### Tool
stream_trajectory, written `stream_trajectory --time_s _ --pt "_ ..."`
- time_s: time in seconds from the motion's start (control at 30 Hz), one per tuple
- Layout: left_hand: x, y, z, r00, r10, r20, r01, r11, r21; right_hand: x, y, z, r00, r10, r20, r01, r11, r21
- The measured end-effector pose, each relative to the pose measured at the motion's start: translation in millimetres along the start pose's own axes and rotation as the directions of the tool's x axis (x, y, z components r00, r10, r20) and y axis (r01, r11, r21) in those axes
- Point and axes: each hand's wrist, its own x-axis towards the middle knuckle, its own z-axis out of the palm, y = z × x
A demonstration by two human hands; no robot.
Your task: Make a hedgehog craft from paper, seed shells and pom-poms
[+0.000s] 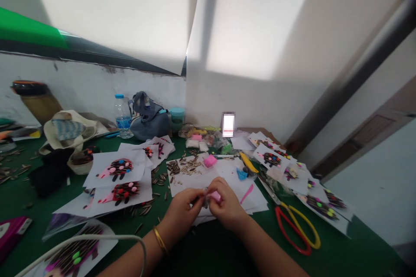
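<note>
My left hand (186, 207) and my right hand (227, 205) meet over the front of the white paper sheets, both with fingers pinched. A small pink clay packet (215, 197) shows among the right fingers, and the left fingers pinch its crinkled clear wrapper (206, 199). Just beyond the hands lies another pink clay lump (209, 161). To their right are a pink plastic clay knife (247, 193), a blue clay piece (242, 174) and a yellow-handled tool (248, 162). Striped sunflower seeds (174, 168) are scattered over the paper's left part.
Large scissors (294, 225) with red and yellow handles lie at right. Papers bearing seed-and-clay hedgehogs (121, 168) are stacked at left, with more hedgehog papers (320, 205) at right. A water bottle (122, 118) and blue bag (149, 121) stand behind. A pale cable (97, 237) crosses the near left.
</note>
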Motion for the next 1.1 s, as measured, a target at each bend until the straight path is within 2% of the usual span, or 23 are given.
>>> stream_trajectory --time_s 0.13,0.37,0.47,0.53,0.6,0.7,0.9,1.0,1.1 --pt "1 1 -0.8 1.000 -0.011 0.014 0.011 1.000 -0.012 -1 0 -3 1.000 0.009 -0.019 -0.010 0.999 -0.039" --pt "4 -1 -6.4 0.999 0.045 0.007 -0.045 0.998 0.049 0 -4 -1 1.000 -0.014 0.016 0.013 1.000 0.017" --pt "4 1 -6.7 0.998 -0.014 -0.055 0.013 1.000 -0.010 -1 0 -1 0.999 -0.012 -0.029 0.012 1.000 -0.001" --pt "5 2 -5.4 0.992 -0.098 -0.080 0.085 0.986 -0.144 -1 7 -3 0.995 -0.007 -0.104 0.005 1.000 -0.020" --pt "6 1 -3.7 0.978 -0.201 -0.063 0.166 0.920 -0.355 -1 16 -7 0.977 0.002 -0.213 -0.014 0.998 -0.057" --pt "8 1 -2.3 0.945 -0.326 0.016 0.266 0.739 -0.619 2 34 -17 0.936 0.026 -0.350 -0.079 0.987 -0.139" --pt "10 5 -5.4 0.869 -0.464 0.172 0.398 0.448 -0.800 6 65 -34 0.930 0.122 -0.346 -0.190 0.967 -0.171" --pt "10 6 -8.0 0.855 -0.477 0.205 0.415 0.389 -0.823 4 75 -39 0.937 0.115 -0.331 -0.200 0.951 -0.236" --pt "8 4 -9.0 0.885 -0.432 0.176 0.366 0.410 -0.835 0 86 -45 0.949 0.146 -0.278 -0.251 0.885 -0.391"
